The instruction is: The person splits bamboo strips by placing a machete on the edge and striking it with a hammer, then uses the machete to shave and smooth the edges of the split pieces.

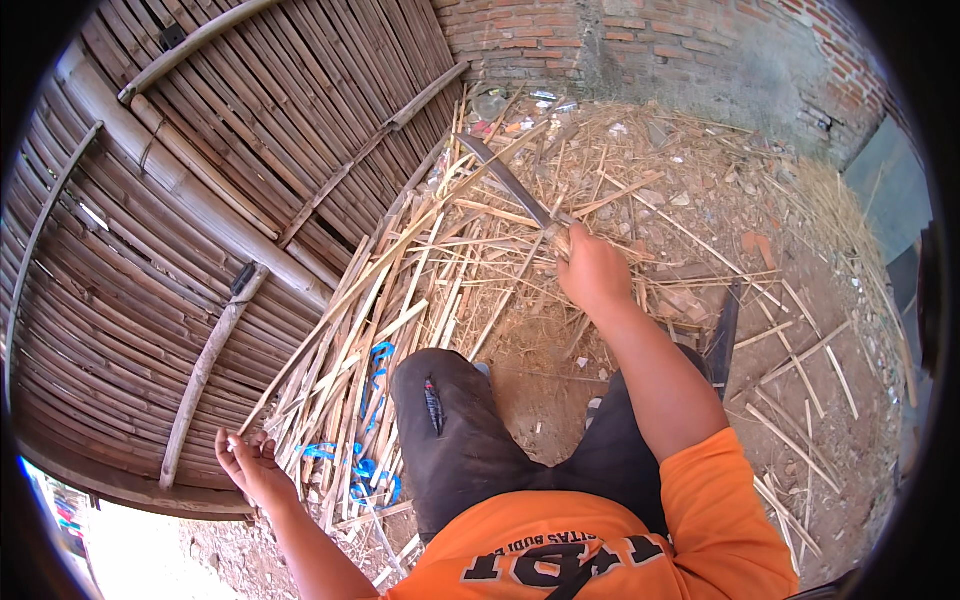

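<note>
The left is filled by a slatted bamboo panel. Beside its near edge, the left hand is held with fingers loosely curled at the near end of a long strip; whether the strip is gripped cannot be told. Next, many already narrow pieces are heaped in a pile, with blue ribbon tangled among its nearer ones. Farther right, a machete is clamped by its handle in the closed fingers of the right hand, its blade pointed far left. At right, loose sticks are scattered, unbundled; how much remains uncut cannot be judged.
</note>
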Demonstrator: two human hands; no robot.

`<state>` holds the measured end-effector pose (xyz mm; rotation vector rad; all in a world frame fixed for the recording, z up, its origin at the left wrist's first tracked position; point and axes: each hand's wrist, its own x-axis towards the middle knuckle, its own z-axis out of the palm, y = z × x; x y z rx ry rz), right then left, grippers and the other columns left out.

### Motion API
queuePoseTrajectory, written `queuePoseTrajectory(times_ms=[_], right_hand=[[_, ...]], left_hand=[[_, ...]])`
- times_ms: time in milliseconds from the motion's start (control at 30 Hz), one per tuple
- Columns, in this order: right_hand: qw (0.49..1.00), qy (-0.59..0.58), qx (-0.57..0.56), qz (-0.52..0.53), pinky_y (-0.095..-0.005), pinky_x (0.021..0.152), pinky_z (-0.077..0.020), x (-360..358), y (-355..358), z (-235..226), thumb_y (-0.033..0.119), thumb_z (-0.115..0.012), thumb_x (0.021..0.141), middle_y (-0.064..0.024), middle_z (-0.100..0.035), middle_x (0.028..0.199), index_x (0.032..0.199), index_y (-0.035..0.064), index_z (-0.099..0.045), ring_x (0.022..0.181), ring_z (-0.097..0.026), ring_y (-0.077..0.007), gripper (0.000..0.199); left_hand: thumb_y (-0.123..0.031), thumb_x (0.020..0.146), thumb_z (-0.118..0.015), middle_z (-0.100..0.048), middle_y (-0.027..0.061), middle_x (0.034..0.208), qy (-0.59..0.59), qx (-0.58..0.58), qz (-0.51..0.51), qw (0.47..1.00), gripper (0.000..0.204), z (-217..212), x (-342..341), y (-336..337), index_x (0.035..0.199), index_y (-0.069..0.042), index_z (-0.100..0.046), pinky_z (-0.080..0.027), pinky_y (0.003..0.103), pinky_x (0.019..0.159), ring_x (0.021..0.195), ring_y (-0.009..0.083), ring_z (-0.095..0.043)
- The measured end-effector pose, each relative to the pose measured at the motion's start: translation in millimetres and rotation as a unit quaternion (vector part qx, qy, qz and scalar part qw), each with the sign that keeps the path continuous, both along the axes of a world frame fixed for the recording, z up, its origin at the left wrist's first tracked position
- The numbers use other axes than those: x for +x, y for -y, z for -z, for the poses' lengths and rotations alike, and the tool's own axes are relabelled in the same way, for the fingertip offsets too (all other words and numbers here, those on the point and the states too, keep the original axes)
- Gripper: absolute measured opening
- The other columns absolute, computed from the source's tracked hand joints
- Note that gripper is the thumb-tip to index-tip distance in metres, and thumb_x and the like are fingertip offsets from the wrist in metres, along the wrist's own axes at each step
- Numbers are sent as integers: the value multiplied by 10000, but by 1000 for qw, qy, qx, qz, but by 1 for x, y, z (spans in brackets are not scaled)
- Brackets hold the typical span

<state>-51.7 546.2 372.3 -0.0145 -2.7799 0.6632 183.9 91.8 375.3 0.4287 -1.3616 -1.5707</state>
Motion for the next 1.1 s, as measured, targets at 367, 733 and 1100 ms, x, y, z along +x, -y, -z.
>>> queuePoseTrajectory(times_ms=[367,733,1100], right_hand=[[989,-90,111,-40,-450,589,-556,33,2,7,136,-726,802,-150,-693,785,1029,42,-589,710,-711,-337,281],[986,-140,51,-74,-487,641,-536,31,29,27,90,-615,808,-197,-669,773,985,30,-579,720,-689,-399,191],[976,-135,6,-172,-457,682,-531,39,38,13,154,-779,766,-119,-688,824,1003,82,-573,776,-692,-342,323]], left_hand=[[-170,941,-617,-621,192,1198,466,-376,86,797,358,103,77,1,1248,15,-615,-528,412,832,1031,332,-625],[-370,1042,-564,-690,74,856,466,-171,326,804,416,94,89,-98,1229,-2,-617,-509,296,645,735,143,-665],[-428,1081,-447,-519,-17,637,430,-250,261,827,490,94,108,-61,910,-17,-652,-382,292,554,612,87,-463]])
